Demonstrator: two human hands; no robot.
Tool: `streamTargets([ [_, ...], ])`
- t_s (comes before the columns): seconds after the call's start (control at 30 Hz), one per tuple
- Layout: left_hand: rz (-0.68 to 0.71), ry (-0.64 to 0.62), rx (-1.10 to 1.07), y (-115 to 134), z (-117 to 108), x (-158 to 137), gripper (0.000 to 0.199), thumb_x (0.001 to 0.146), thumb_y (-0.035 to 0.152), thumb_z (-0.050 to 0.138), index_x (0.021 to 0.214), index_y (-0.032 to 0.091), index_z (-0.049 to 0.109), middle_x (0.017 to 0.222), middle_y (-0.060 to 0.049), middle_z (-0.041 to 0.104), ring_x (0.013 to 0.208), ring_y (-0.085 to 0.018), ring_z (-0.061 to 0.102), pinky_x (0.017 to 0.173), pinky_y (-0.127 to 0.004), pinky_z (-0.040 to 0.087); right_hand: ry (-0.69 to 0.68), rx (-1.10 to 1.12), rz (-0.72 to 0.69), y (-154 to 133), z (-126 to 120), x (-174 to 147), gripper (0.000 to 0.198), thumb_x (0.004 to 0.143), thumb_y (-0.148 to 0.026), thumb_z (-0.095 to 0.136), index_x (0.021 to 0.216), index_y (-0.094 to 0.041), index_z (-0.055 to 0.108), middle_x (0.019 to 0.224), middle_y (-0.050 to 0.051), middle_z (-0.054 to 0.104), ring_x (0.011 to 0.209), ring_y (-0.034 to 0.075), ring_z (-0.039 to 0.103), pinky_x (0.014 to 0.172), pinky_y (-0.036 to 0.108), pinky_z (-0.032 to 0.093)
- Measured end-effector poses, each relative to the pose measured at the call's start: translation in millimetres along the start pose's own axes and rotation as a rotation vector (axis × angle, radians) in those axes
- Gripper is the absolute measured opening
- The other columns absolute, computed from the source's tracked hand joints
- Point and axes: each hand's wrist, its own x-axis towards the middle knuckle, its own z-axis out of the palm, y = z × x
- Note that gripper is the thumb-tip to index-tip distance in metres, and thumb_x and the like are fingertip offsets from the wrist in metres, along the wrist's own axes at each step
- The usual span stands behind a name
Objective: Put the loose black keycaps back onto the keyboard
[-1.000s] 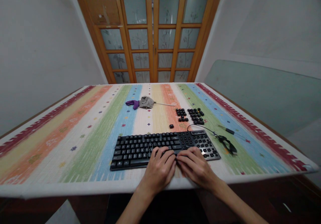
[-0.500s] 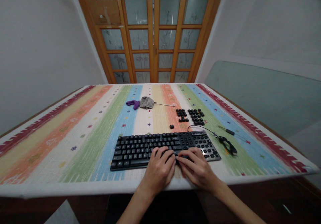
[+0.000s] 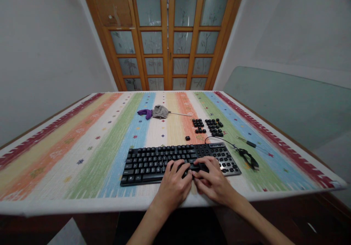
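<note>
A black keyboard (image 3: 153, 166) lies near the front edge of the table, with keycaps on its left and middle and bare switch posts at its right end. Both hands rest on its lower right part. My left hand (image 3: 175, 181) has bent fingers over the keys, its fingertips closed near the front edge. Close beside it, my right hand (image 3: 212, 179) curls with thumb and index finger pinched together, almost touching the left fingertips. Whatever lies between the fingertips is too small and covered to make out.
Loose black keycaps lie in groups (image 3: 215, 127) behind the keyboard, with a single keycap (image 3: 187, 138) apart. To the right are a coiled cable (image 3: 248, 157) and a dark-handled tool (image 3: 251, 144). A grey and purple cloth (image 3: 160, 112) with a thin rod lies farther back.
My right index and middle fingers have lifted and bent more, shifting slightly left and up. My left hand stays almost in place. The keyboard looks unmoved.
</note>
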Motion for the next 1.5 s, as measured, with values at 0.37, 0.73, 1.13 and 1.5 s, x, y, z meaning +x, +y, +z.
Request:
streamTargets([
  [0.37, -0.004, 0.01, -0.003, 2, -2, -3, 0.024, 0.092, 0.013, 0.056, 0.115, 0.016, 0.063, 0.113, -0.01, 0.068, 0.113, -0.026, 0.056, 0.098, -0.047, 0.045, 0.049, 0.011, 0.016, 31, -20, 51, 0.013, 0.093, -0.021, 0.058, 0.095, -0.022, 0.071, 0.104, 0.007, 0.069, 0.098, 0.024, 0.057, 0.092, 0.046, 0.042],
  [0.73, 0.004, 0.013, -0.002, 1, 0, -7, 0.024, 0.091, 0.013, 0.058, 0.115, 0.017, 0.064, 0.113, -0.009, 0.069, 0.112, -0.025, 0.057, 0.099, -0.046, 0.045, -0.217, -0.101, 0.047, 108, 19, 109, 0.013, 0.079, -0.01, 0.067, 0.084, -0.02, 0.073, 0.088, 0.006, 0.075, 0.086, 0.023, 0.059, 0.079, 0.037, 0.046],
  [1.13, 0.004, -0.009, -0.029, 1, -5, -4, 0.026, 0.09, 0.011, 0.057, 0.115, 0.017, 0.064, 0.116, -0.01, 0.069, 0.112, -0.027, 0.057, 0.098, -0.049, 0.046, -0.063, 0.077, 0.059, 68, -24, 86, 0.008, 0.09, -0.018, 0.062, 0.092, -0.021, 0.069, 0.089, 0.005, 0.07, 0.09, 0.022, 0.059, 0.081, 0.037, 0.05],
  [1.5, 0.003, 0.004, -0.041, 1, -4, -4, 0.027, 0.091, 0.012, 0.057, 0.117, 0.017, 0.063, 0.115, -0.009, 0.069, 0.113, -0.027, 0.056, 0.098, -0.049, 0.045, 0.052, 0.144, -0.073, 15, -23, 3, 0.016, 0.091, -0.014, 0.061, 0.103, -0.022, 0.069, 0.095, 0.006, 0.075, 0.086, 0.021, 0.063, 0.079, 0.04, 0.054],
])
